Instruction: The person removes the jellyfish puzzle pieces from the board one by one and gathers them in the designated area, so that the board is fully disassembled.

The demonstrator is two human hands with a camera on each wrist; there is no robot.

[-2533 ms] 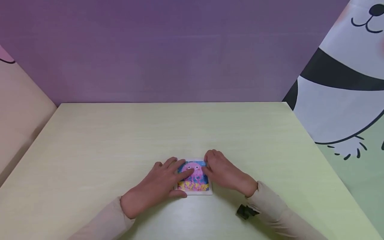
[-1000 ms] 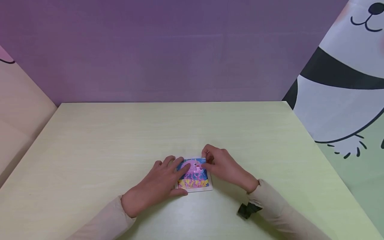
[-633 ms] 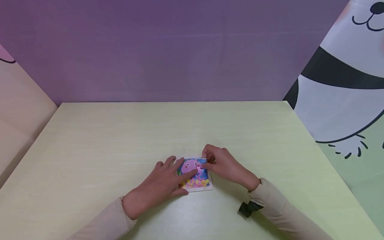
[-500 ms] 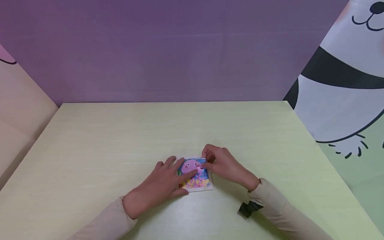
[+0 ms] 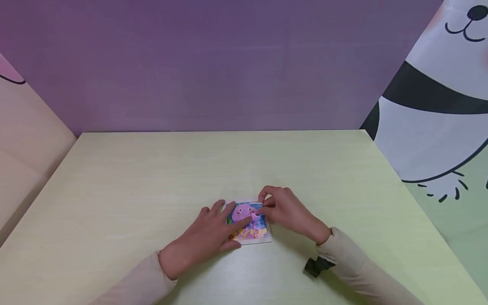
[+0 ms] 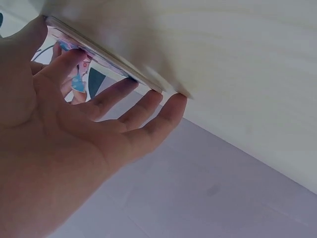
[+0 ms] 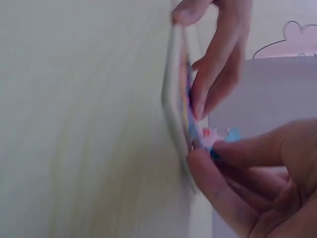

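Observation:
A small square jigsaw puzzle [image 5: 251,232] with a pink sea creature on blue and yellow lies in a pale frame [image 5: 257,242] near the table's front. My left hand [image 5: 202,237] rests on its left side, fingers spread and index finger reaching across the picture. The left thumb touches the frame's near edge. At the upper right corner my right hand [image 5: 289,214] pinches a pink and blue puzzle piece [image 7: 218,136] between thumb and fingers. That piece stands tilted up off the picture in the right wrist view. My left fingers hide part of the puzzle.
The pale wooden table [image 5: 171,169] stretches out around the puzzle. A purple wall [image 5: 221,63] rises behind its far edge, and a panda-printed panel [image 5: 438,140] borders the right side. A black device [image 5: 318,267] is strapped at the right wrist.
Since 2.5 seconds ago, a puzzle piece has come up from the picture in my right hand. My left index finger briefly drew back, then reached over the picture again. Lately both hands have barely moved.

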